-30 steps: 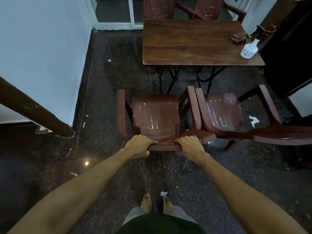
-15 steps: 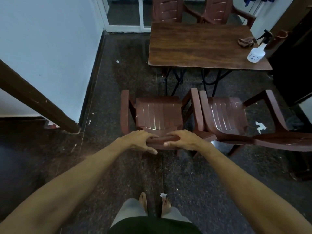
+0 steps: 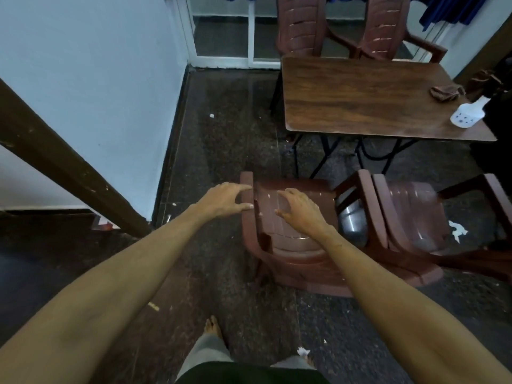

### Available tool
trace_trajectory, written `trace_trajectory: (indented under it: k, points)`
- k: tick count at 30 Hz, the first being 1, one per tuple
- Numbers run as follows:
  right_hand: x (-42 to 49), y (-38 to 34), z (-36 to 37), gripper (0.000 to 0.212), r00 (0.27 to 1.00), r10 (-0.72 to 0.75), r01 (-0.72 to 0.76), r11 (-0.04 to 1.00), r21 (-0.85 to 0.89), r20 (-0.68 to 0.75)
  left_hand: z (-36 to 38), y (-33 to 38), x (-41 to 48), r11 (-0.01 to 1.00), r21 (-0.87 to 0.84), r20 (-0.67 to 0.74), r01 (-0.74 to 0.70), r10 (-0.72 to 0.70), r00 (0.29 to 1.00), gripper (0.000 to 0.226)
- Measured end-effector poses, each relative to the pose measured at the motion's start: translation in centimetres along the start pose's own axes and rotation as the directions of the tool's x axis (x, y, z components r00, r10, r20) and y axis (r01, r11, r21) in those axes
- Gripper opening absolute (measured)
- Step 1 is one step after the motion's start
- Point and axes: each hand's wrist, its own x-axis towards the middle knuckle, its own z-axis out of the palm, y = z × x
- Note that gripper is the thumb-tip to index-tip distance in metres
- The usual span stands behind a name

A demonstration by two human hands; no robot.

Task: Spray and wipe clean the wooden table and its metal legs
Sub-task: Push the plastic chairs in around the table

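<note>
Hands, 2, bare. Left hand [image 3: 225, 199]: fingers spread and nearly straight, thumb apart, poised at the left armrest of the near chair [image 3: 291, 245]. It holds nothing, and contact with the armrest cannot be told. Right hand [image 3: 300, 210]: fingers spread, lightly bent, above the seat slats, holding nothing.

Item 1, bench [image 3: 360, 101]: rectangular wooden top, dark brown grain, rounded corners, smooth and matt. It stands well beyond the hands, across the floor. Metal legs [image 3: 327, 153]: thin black tube, crossed and curved under the top, partly hidden by it.

Item 2, spray bottle [image 3: 468, 115]: white plastic body, dark trigger head, standing near the bench's right front corner.

Item 3, cloth [image 3: 446, 91]: brown, crumpled, soft, behind the bottle and apart from it.

Item 4, chairs: moulded maroon plastic, slatted, glossy, scuffed. Near chair and second chair [image 3: 410, 217] stand between person and bench, armrests just beside each other. 2 far chairs [image 3: 299, 29] stand behind the bench.

Item 5, floor [image 3: 221, 134]: dark speckled stone with paper scraps [image 3: 457, 231].

Step judged: clearing the near chair to open access; spraying not yet begun.

Handling note: grip both armrests evenly and lift rather than drag, since light plastic skids and may catch the neighbouring armrest. Set it well left, leaving the legs reachable.
</note>
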Motion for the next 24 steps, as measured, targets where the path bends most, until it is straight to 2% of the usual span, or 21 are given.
trace_trajectory:
  k: [10,18,24]
  points:
    - [14.6,-11.7,0.7,0.065,0.999,0.036,-0.037,0.999,0.034,0.021,-7.6,-15.4,5.8,0.999,-0.037,0.030,0.029,-0.028,0.999,0.070]
    - [31.8,-13.6,0.0,0.065,0.997,0.073,-0.072,0.996,0.057,-0.018,-13.9,-25.0,18.7,0.999,-0.050,0.038,0.007,-0.005,0.999,0.069]
    - [45.6,-14.4,-3.6,0.064,0.993,0.110,-0.107,0.992,0.067,-0.042,-21.1,-30.6,30.0,0.999,-0.044,0.063,-0.011,0.014,0.998,0.067]
